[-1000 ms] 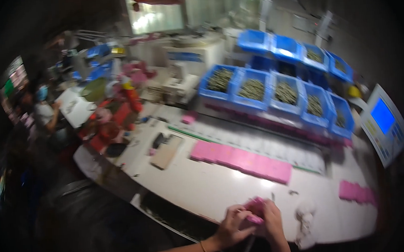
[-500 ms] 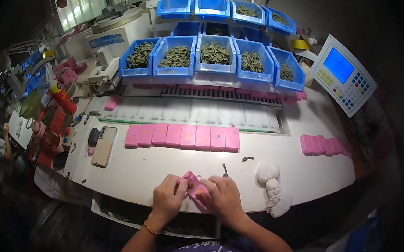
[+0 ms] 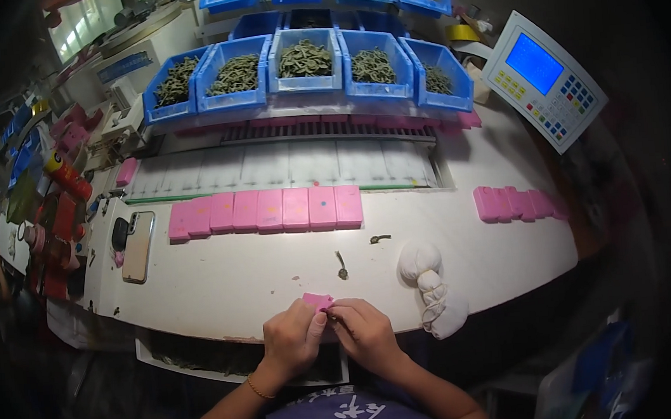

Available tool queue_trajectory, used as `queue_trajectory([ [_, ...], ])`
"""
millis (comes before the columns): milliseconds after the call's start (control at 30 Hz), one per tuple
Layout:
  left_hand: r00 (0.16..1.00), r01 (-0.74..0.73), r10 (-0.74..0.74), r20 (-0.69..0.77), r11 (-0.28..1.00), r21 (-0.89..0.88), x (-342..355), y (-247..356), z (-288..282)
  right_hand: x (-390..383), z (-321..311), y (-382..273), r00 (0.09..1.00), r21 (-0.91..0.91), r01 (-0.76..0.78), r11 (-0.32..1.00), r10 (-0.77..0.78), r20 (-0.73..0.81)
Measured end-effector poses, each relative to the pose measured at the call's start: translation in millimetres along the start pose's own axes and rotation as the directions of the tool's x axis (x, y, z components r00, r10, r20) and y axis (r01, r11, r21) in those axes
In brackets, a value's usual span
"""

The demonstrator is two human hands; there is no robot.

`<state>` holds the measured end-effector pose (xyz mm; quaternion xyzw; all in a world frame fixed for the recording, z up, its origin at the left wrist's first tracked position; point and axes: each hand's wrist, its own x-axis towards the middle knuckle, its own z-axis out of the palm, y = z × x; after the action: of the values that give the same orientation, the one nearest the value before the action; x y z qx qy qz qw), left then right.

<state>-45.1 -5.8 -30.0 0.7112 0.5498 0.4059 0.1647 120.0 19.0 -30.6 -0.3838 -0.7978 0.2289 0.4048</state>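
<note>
My left hand is closed around a small pink rubber-like block, at the front edge of the table. Only the block's top end shows; my fingers cover the rest. From the other side my right hand pinches at the block's right edge, thumb and fingertips together. Whether a smaller piece sits between those fingertips I cannot tell. Beyond my hands lie two small dark-green stalked pieces, one upright in view and one lying sideways. A row of pink blocks stands side by side farther back.
To the right lies a knotted white cloth bundle, with more pink blocks behind it. A phone rests at left. Blue bins of green pieces line the back. A control panel stands back right; an open drawer sits below the table edge.
My hands have drawn closer together around the pink block, which showed a dark piece in its spread faces before and is now mostly covered. The whole view has shifted.
</note>
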Motion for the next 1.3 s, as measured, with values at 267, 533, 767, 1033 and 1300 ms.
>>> queue_trajectory([
  [267,0.921,0.316,-0.365,-0.139,0.905,-0.285,0.9,-0.7,-2.5,18.8,13.0,16.1,0.918,0.258,-0.307,0.916,0.356,-0.173],
  [533,0.948,0.243,-0.251,-0.195,0.968,-0.068,5.2,-12.0,3.0,6.2,3.0,0.6,0.976,-0.128,-0.211,0.969,0.202,-0.08],
  [767,0.807,0.434,-0.498,0.318,0.134,-0.891,9.7,-6.8,-4.8,-20.5,16.8,-3.2,0.868,0.8,-0.462,0.384,0.379,0.32],
  [1033,0.805,0.28,-0.421,0.417,-0.35,-0.894,23.1,-4.2,-5.6,-2.8,-48.8,-16.8,0.999,-0.152,0.047,0.987,-0.043,0.031],
  [1300,0.759,0.42,-0.511,0.404,-0.091,-0.903,23.4,5.5,-12.6,11.4,-91.5,26.8,0.983,-0.497,-0.182,0.849,0.155,-0.095],
])
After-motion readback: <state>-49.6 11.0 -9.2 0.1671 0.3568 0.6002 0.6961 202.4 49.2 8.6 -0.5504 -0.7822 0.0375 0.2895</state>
